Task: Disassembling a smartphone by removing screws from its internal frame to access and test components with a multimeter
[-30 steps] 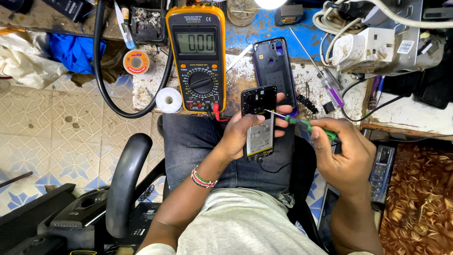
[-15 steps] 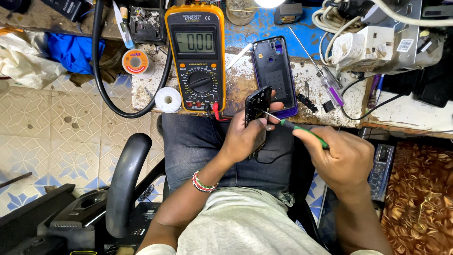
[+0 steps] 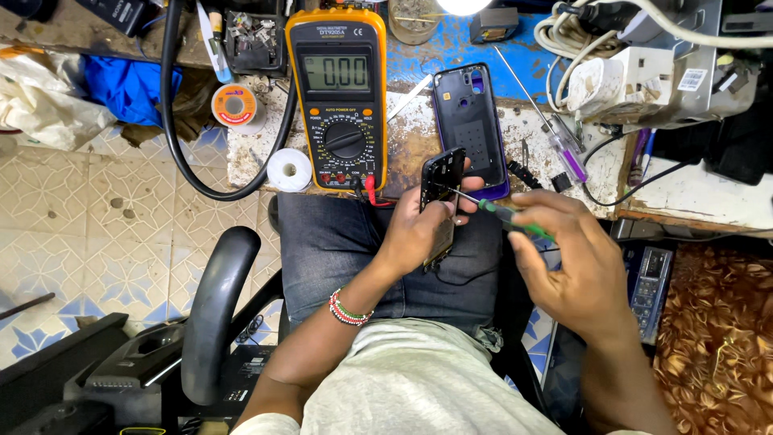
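My left hand (image 3: 419, 229) grips an opened black phone body (image 3: 441, 193), tilted on edge above my lap. A beaded bracelet (image 3: 348, 309) circles that wrist. My right hand (image 3: 576, 266) holds a green-handled screwdriver (image 3: 507, 216); its thin tip touches the phone's upper part. Just beyond, a purple phone back cover (image 3: 469, 129) lies on the workbench (image 3: 419, 141).
A yellow multimeter (image 3: 338, 97) with a red probe plug lies left of the cover. A purple-handled screwdriver (image 3: 564, 153), solder spools (image 3: 233, 105), a white tape roll (image 3: 288, 167), a power strip (image 3: 636, 80) and cables crowd the bench. A black chair armrest (image 3: 213, 310) stands at my left.
My left hand turned the phone from flat-facing to on edge and raised it slightly. The screwdriver tip stayed at the phone's upper part as my right hand shifted a little.
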